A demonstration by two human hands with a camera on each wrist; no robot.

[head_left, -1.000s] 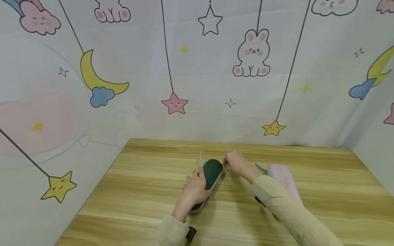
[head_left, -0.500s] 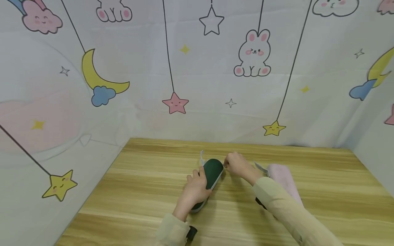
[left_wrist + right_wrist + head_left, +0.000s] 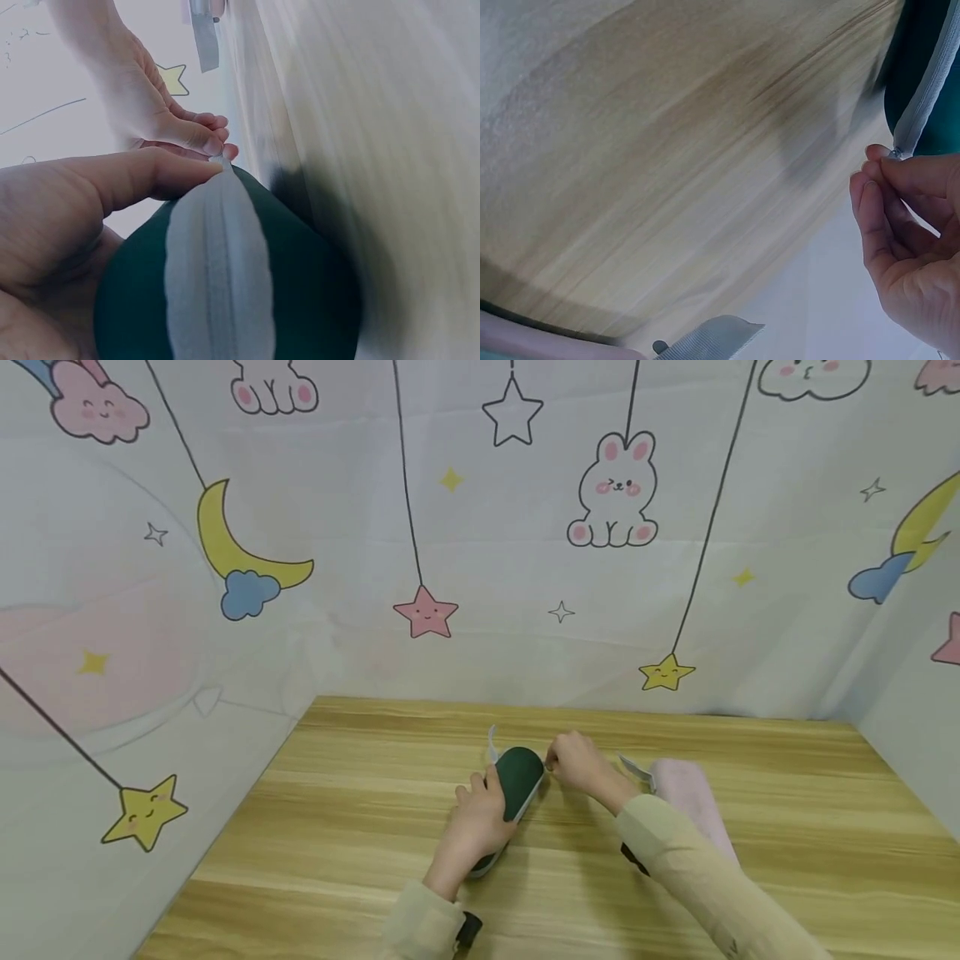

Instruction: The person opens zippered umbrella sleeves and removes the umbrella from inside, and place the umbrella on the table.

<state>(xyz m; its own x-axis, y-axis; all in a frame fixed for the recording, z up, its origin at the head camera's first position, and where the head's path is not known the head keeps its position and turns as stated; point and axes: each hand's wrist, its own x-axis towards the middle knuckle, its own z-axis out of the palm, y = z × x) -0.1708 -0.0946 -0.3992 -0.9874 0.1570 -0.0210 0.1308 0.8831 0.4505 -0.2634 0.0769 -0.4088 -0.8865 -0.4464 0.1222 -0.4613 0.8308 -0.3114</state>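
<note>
The green case lies slantwise on the table in front of me, its far end leaning to my right. My left hand grips its body, one digit reaching along to the white zip band. Along the stretch in my left wrist view the zip's two edges meet, so whatever the case holds is hidden from me. At the far end, my right hand pinches the small zip pull between thumb and finger. A pale strap sticks up just beside that end.

To the right, well apart, lies a pink case with a grey strap, partly covered by my sleeve; I can't tell what it contains. The table is wood-grained. Behind it hangs a white backdrop printed with stars, a moon, clouds and rabbits.
</note>
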